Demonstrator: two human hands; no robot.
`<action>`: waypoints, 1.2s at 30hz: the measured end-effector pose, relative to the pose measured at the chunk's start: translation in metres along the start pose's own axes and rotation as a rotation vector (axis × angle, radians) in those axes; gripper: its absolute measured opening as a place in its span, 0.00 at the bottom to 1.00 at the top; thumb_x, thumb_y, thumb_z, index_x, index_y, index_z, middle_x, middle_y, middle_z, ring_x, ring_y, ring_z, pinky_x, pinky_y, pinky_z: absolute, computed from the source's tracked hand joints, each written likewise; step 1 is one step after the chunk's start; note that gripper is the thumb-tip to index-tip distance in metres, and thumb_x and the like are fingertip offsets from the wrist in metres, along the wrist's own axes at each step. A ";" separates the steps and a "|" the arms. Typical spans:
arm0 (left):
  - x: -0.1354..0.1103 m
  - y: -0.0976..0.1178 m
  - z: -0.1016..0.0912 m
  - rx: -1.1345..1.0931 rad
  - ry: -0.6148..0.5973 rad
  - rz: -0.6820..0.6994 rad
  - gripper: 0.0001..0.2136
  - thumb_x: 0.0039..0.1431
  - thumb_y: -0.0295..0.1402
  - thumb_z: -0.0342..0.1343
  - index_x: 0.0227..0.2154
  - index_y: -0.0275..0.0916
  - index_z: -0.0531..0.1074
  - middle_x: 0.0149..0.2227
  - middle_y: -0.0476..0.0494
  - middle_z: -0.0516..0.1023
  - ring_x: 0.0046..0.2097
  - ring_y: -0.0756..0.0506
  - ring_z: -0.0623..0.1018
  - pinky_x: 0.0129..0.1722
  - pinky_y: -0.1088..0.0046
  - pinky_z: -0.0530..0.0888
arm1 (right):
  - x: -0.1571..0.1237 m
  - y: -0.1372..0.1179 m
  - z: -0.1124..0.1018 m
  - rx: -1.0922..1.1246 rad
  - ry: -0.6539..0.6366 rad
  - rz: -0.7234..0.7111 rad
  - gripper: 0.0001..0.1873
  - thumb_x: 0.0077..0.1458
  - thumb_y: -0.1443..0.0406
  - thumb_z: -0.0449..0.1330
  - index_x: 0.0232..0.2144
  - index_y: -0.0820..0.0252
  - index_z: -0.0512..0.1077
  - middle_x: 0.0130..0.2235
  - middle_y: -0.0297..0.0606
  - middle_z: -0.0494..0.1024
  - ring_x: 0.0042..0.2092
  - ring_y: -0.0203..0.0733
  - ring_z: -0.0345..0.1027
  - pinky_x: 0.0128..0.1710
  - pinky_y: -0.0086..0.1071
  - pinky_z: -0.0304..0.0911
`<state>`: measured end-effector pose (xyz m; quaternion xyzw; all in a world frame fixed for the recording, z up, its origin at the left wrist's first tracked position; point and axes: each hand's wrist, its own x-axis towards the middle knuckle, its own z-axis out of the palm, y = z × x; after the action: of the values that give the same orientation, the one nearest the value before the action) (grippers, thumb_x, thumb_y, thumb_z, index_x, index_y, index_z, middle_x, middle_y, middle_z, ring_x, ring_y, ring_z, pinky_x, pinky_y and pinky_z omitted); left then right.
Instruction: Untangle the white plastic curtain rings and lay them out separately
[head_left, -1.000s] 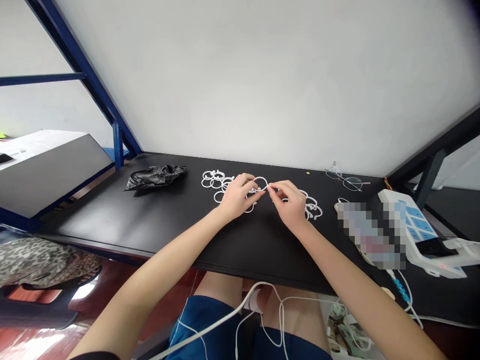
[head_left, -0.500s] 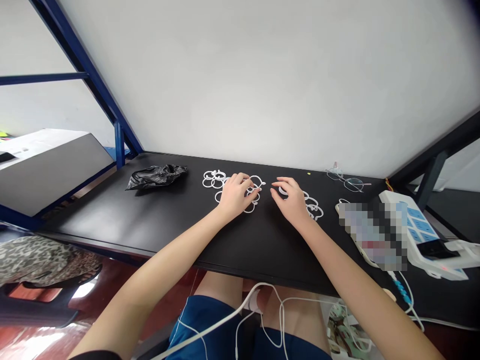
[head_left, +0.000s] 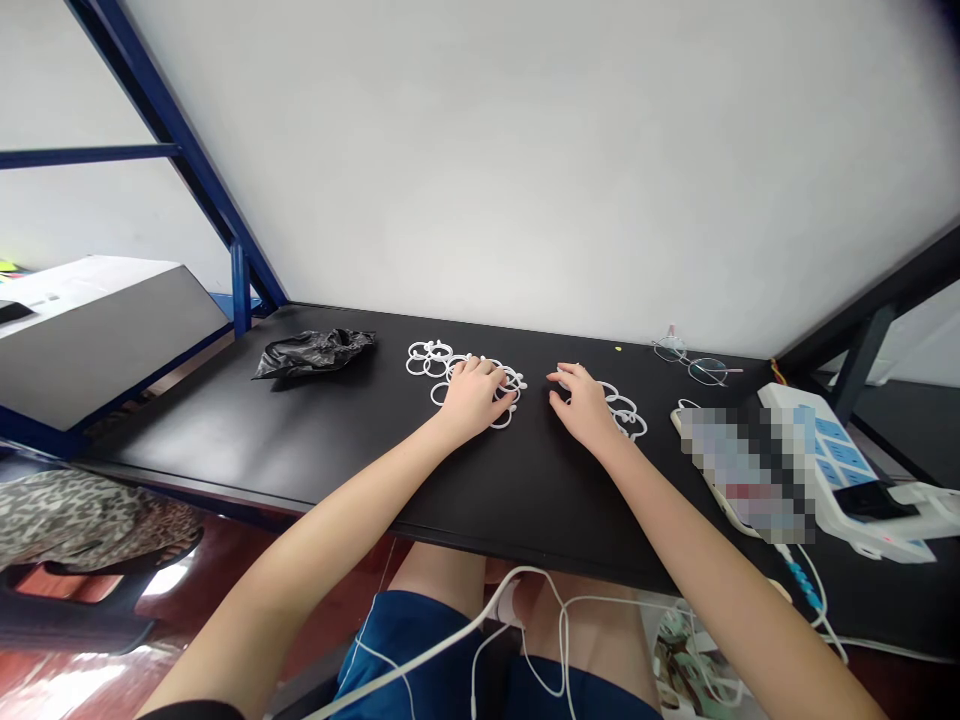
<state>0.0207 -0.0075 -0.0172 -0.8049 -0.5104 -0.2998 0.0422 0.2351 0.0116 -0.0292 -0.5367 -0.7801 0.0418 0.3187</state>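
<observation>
On the black table lie two groups of thin white rings with small knobbed ends, like shower curtain rings. My left hand [head_left: 474,398] rests over the left group of rings [head_left: 439,361], its thumb and fingers apart. Rings show past its fingertips and under the thumb; whatever lies beneath the palm is hidden. My right hand [head_left: 584,405] is at the smaller right group of rings [head_left: 624,408], covering part of it. A gap separates its thumb from its fingers, and I see no ring gripped there. Bare tabletop separates the hands.
A crumpled black plastic bag [head_left: 315,353] lies on the left of the table [head_left: 300,450]. Eyeglasses [head_left: 697,366] rest at the back right. A phone [head_left: 742,475], partly blurred, and a white power strip [head_left: 840,470] sit on the right. White cables [head_left: 480,615] cross my lap.
A ring beside my left fingertips now lies lower among the others, and that hand has settled onto the group. My right hand has shifted slightly down and right, its fingers a little closer together.
</observation>
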 end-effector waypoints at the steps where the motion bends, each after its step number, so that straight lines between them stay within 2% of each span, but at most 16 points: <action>1: 0.000 0.000 0.000 0.004 -0.005 0.000 0.08 0.57 0.37 0.61 0.30 0.39 0.71 0.35 0.43 0.76 0.42 0.40 0.71 0.44 0.59 0.66 | 0.000 -0.001 -0.001 0.006 -0.008 -0.002 0.13 0.53 0.69 0.55 0.40 0.59 0.75 0.52 0.48 0.73 0.54 0.55 0.68 0.54 0.53 0.62; 6: 0.000 0.001 -0.002 0.018 -0.025 -0.005 0.08 0.57 0.38 0.60 0.30 0.39 0.71 0.36 0.43 0.76 0.42 0.40 0.72 0.46 0.58 0.66 | 0.001 -0.002 -0.002 0.023 -0.028 -0.003 0.11 0.53 0.69 0.56 0.38 0.60 0.75 0.51 0.47 0.75 0.52 0.53 0.70 0.52 0.52 0.64; 14: 0.000 0.001 -0.002 0.019 -0.022 -0.004 0.08 0.57 0.39 0.60 0.30 0.39 0.71 0.36 0.43 0.75 0.43 0.40 0.72 0.46 0.58 0.66 | 0.002 -0.001 -0.001 0.059 0.022 -0.063 0.10 0.52 0.70 0.56 0.36 0.60 0.76 0.42 0.46 0.79 0.47 0.52 0.73 0.49 0.49 0.67; 23: 0.000 0.001 -0.001 0.020 0.000 0.006 0.08 0.58 0.39 0.59 0.31 0.39 0.71 0.36 0.43 0.74 0.42 0.40 0.71 0.46 0.58 0.65 | 0.004 -0.004 -0.007 0.069 0.178 -0.040 0.12 0.52 0.70 0.54 0.34 0.60 0.77 0.38 0.43 0.81 0.39 0.48 0.76 0.44 0.43 0.70; 32: 0.000 0.000 0.000 0.010 0.014 0.005 0.08 0.59 0.39 0.58 0.31 0.39 0.72 0.36 0.43 0.73 0.42 0.41 0.71 0.47 0.58 0.66 | 0.007 0.000 -0.020 0.004 0.308 -0.057 0.17 0.53 0.74 0.50 0.36 0.61 0.77 0.40 0.47 0.80 0.43 0.52 0.74 0.47 0.50 0.68; 36: 0.001 0.002 -0.002 -0.010 0.043 0.008 0.07 0.60 0.38 0.58 0.34 0.40 0.72 0.38 0.43 0.74 0.43 0.41 0.72 0.47 0.59 0.66 | 0.006 -0.013 -0.025 0.080 0.363 -0.140 0.15 0.57 0.72 0.51 0.38 0.58 0.77 0.40 0.44 0.79 0.43 0.49 0.74 0.45 0.45 0.69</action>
<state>0.0216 -0.0085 -0.0148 -0.8004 -0.5046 -0.3195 0.0506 0.2363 0.0045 -0.0012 -0.4666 -0.7430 -0.0470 0.4775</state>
